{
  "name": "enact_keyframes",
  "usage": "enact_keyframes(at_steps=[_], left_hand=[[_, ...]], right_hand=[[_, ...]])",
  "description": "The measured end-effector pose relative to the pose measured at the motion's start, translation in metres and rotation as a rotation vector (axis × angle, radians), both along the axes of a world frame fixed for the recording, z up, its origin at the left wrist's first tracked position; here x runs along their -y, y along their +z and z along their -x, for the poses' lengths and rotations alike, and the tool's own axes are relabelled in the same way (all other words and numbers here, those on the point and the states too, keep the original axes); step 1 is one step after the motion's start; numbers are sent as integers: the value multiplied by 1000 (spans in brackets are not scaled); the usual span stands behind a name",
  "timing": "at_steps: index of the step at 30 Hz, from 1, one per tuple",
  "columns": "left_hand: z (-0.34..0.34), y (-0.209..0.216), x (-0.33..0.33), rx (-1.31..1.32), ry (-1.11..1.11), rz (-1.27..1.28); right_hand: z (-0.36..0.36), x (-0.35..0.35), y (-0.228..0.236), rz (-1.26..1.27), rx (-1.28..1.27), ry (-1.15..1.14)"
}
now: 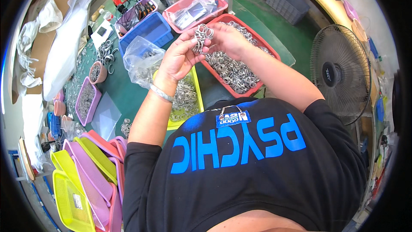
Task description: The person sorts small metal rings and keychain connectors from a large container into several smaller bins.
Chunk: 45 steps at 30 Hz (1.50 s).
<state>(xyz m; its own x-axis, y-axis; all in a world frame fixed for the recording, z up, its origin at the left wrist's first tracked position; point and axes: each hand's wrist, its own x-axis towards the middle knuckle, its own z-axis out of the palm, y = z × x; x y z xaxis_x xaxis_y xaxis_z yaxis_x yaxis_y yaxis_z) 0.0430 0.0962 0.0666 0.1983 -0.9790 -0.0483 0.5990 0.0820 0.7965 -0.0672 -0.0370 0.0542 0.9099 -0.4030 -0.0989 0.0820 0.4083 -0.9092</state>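
Note:
My left hand (pixel 180 58) is closed around a bunch of silvery metal rings (pixel 201 38), raised over the table. My right hand (pixel 230 41) meets the bunch from the other side, its curled fingers at the rings and its fingertips partly hidden. Below my right forearm, a red tray (pixel 271 53) is heaped with loose metal rings. A yellow-green basket (pixel 198 92) under my left wrist holds more rings. Beside that wrist a clear plastic bag (pixel 139 62) covers part of a pile.
At the back sit a blue bin (pixel 148 30) and a pink tray (pixel 221 3) of wrapped pieces. A purple basket (pixel 88 103) lies left. Stacked colourful baskets (pixel 88 172) stand near left. A black fan (pixel 339 73) stands right, with a grey crate (pixel 286 4) behind.

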Motion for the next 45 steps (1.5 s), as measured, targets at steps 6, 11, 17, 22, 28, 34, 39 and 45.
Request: enact_keyframes(at_steps=[6,11,17,22,28,34,39,45], left_hand=[[11,2,16,38,-51,-7],[18,3,28,25,-77,4],[25,11,33,4,-116,13],[26,11,35,-21,-125,28],[27,10,35,40,-147,35],[27,10,34,29,-146,40],[29,11,34,19,-143,63],[28,9,34,-36,-127,50]], right_hand=[[23,27,27,321,93,77],[34,39,33,418,67,-45],[43,45,42,428,85,-125],[45,48,43,432,94,-125],[48,46,47,451,99,-137],[50,47,48,481,103,-123],[51,51,45,498,101,-119],[52,51,44,505,85,-132]])
